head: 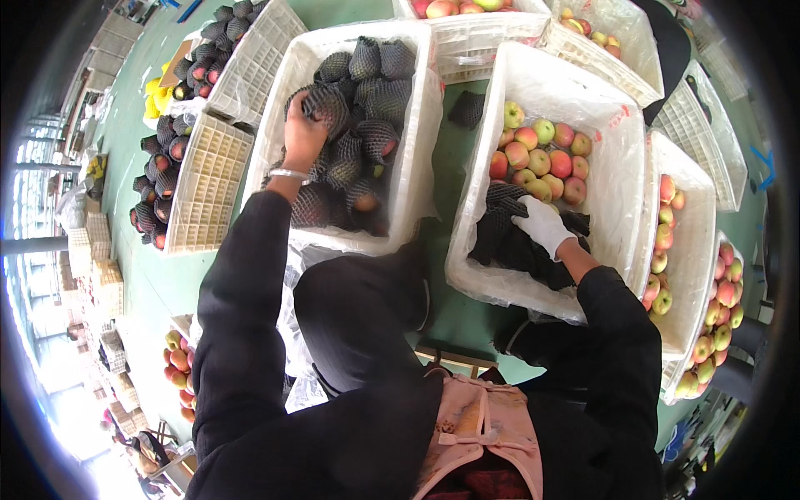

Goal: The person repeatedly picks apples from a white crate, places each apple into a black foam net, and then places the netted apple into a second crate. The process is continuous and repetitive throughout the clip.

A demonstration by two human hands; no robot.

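My bare left hand (305, 130) grips an apple in a black foam net (330, 107) over the left crate, a white plastic crate with a clear liner (257, 164). Several more net-wrapped apples (382, 94) fill that crate. On the right, my right hand (542, 224), in a white glove, rests at a heap of black foam nets (500, 234). Whether its fingers pinch a net I cannot tell. The heap lies in the near end of a second lined white crate (615, 156); bare red-and-green apples (540, 161) lie beyond it.
Crates of wrapped apples (164, 181) stand at the left. More crates with bare apples (664, 237) line the right side and the far end. One black foam net (467, 109) lies on the green floor (447, 147) between my two crates. A dark-clothed person (672, 50) is partly visible at upper right.
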